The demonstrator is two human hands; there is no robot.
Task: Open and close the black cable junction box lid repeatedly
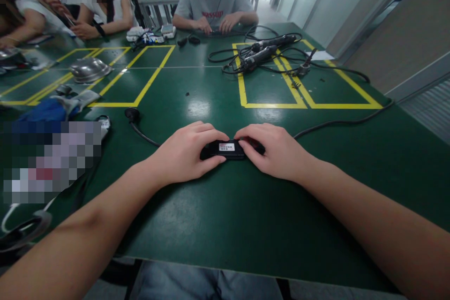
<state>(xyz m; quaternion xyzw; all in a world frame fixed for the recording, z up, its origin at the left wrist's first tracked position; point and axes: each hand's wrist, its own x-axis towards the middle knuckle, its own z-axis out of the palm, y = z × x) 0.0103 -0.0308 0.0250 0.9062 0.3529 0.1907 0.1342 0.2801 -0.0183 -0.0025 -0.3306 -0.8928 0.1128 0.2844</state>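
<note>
A small black power adapter (236,153) with a white printed label lies on the green table in front of me. My left hand (191,152) grips its left end, thumb on the near side and fingers on the far side. At the right end, the fingers and thumb of my right hand (274,150) close on the adapter. A black cable runs out past my left hand to a plug (132,115). Another black cable (337,123) leads away beyond my right hand toward the table's right edge. My palms hide where the cables join the adapter.
Black electric screwdrivers (258,56) with looped cords lie at the back right on yellow tape lines. A metal bowl (89,70), a blue cloth (40,117) and a blurred-out pale object (58,159) are at left. A person (216,2) sits opposite; others sit at far left.
</note>
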